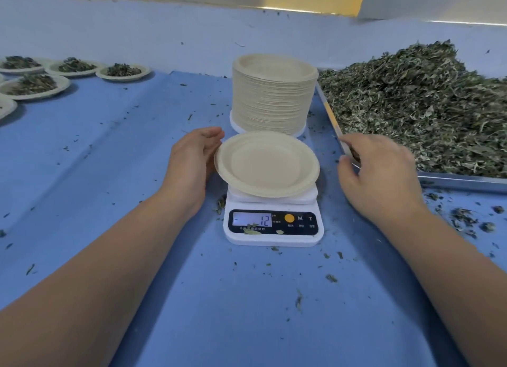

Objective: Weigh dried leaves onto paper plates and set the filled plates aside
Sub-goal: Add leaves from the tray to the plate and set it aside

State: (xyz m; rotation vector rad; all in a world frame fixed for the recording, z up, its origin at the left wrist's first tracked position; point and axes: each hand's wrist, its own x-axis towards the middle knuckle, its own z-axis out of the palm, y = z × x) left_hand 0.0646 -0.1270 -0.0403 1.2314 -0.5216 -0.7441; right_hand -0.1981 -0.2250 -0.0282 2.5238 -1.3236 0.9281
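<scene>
Biggest worry from here: the empty paper plate [266, 164] looks tilted on the scale [273, 216], left edge up, so if I let go it could rock or slide off the platform and the number won't settle. The display [252, 219] reads something like 12 with a minus sign, so I'd guess it isn't zeroed for this plate, and any leaves I add would weigh wrong. My left hand [192, 161] is touching the plate's left rim, fingers curled loosely round the edge, more steadying than clamping. My right hand [381, 169] is empty with fingers relaxed, well off the plate and at the corner of the metal tray [463, 181] holding the dried leaves [417, 106]. The plate stack [274, 92] sits just behind the scale, filled plates [35, 84] far left
</scene>
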